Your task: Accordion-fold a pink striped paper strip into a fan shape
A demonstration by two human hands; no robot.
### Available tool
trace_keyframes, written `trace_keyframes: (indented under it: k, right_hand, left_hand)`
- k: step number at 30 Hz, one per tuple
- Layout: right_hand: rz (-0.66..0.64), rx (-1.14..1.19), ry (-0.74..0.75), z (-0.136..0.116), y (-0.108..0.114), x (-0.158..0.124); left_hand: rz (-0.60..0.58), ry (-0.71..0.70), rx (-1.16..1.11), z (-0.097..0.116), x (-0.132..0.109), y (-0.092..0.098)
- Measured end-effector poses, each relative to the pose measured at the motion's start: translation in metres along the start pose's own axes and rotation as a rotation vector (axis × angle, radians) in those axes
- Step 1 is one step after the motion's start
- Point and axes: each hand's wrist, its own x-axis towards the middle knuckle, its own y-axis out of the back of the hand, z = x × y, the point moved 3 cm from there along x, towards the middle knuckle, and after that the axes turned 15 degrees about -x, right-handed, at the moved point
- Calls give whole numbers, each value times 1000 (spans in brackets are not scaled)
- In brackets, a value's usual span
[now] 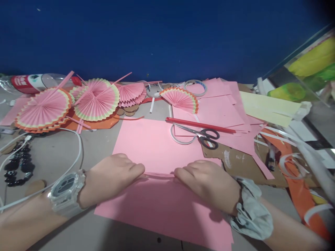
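Before me on the table lie large sheets of pink paper. Across their middle runs a narrow folded pink paper strip. My left hand pinches the strip's left end, its fingers curled and closed. At the other end my right hand grips it the same way, knuckles up. Only the strip's middle shows between the hands; its ends are hidden under the fingers. Just beyond the right hand lie black-handled scissors and a red stick-like rod, with a roll of tape under the scissors' blades.
Pleated pink paper fans stand along the back left, near a plastic bottle. More pink sheets and cardboard cover the right side. A white cable and black beads lie at left. A blue wall rises behind.
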Motion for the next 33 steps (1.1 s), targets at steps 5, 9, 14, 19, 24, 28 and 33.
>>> trace_keyframes:
  k: [5, 9, 14, 19, 24, 28, 33]
  right_hand:
    - [-31, -34, 45, -4, -4, -3]
    - [-60, -69, 71, -13, 1, 9]
    - [19, -48, 123, -22, 6, 30]
    - [11, 7, 91, -14, 6, 21]
    - [14, 10, 48, -7, 1, 1]
    - [39, -16, 31, -6, -4, -7]
    - [32, 49, 20, -2, -6, -11]
  left_hand:
    - [-69, -9, -169, -4, -7, -3]
    - [-1, 38, -183, 3, -2, 0]
    - [-97, 104, -171, 20, 15, -6]
    - [-204, 232, -151, 16, 10, -8]
    - [-247, 265, -153, 7, -4, -8]
    - [-221, 261, -173, 3, -8, -9]
    - [-204, 239, -171, -3, -13, -12]
